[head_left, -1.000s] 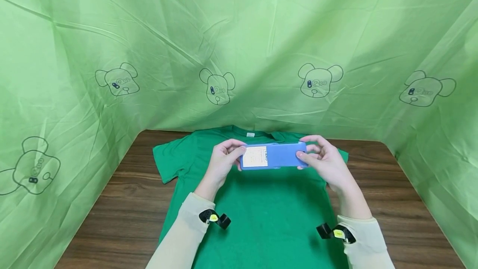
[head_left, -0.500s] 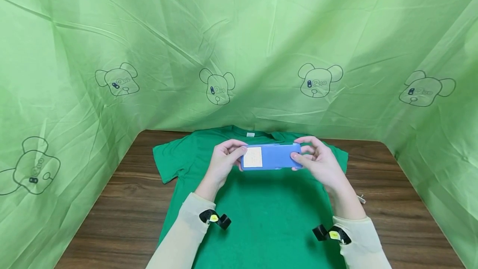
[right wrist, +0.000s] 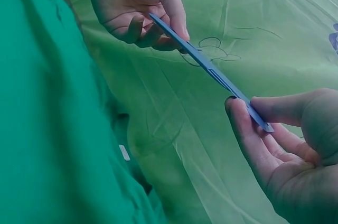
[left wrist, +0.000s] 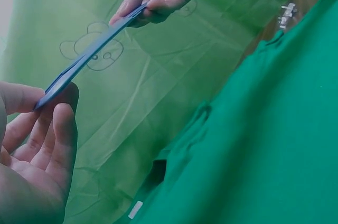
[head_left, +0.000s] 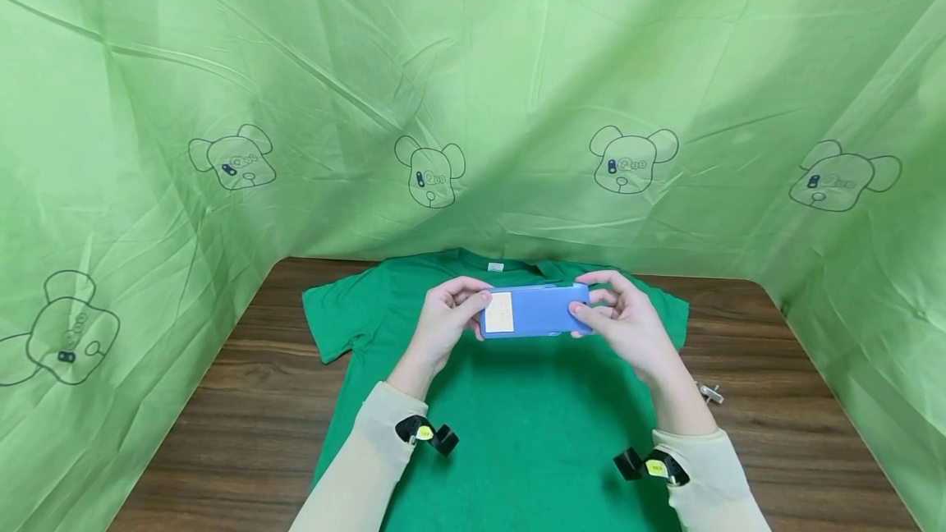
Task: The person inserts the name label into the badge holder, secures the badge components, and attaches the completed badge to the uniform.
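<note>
A flat blue card holder point(head_left: 543, 310) with a pale panel at its left end is held up level above a green T-shirt point(head_left: 532, 425). My left hand point(head_left: 447, 318) pinches its left end between thumb and fingers. At the other end my right hand point(head_left: 624, 318) pinches it, thumb on the near face and fingers behind. In the left wrist view the card holder point(left wrist: 90, 57) appears edge-on as a thin slab between both hands. The right wrist view also shows the card holder point(right wrist: 203, 63) from its edge, with slim layers along it.
The T-shirt lies spread on a dark wood table point(head_left: 251, 401), collar at the far side. A small metallic thing point(head_left: 711, 392) lies on the table just right of my right forearm. Green cloth walls point(head_left: 473, 89) with bear-head drawings enclose the back and sides.
My right hand has moved left toward my left hand, and the card holder has become shorter. Its printed lettering has slid out of sight. The small metallic thing has come into view.
</note>
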The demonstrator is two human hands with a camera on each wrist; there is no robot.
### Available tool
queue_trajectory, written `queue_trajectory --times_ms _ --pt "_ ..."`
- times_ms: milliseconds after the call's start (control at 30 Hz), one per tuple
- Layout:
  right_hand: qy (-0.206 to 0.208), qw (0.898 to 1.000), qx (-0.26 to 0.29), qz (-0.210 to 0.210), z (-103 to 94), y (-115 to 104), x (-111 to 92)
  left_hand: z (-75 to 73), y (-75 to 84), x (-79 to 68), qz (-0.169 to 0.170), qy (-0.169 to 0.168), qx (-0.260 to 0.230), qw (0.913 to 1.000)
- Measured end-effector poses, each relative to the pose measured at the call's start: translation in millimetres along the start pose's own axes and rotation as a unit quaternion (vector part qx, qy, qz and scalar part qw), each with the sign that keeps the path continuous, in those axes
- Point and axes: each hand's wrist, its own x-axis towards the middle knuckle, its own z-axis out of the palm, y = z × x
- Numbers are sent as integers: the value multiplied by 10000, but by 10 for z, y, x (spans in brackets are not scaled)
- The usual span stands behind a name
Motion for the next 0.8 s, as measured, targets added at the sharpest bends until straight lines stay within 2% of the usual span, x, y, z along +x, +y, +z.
queue_trajectory --times_ms 500,800 --pt "6 9993 115 -359 65 46 -4 52 5 -14 81 -76 -127 9999" --pt "257 9986 -278 -359 -30 -2 -24 58 3 -11 54 -52 -177 9998"
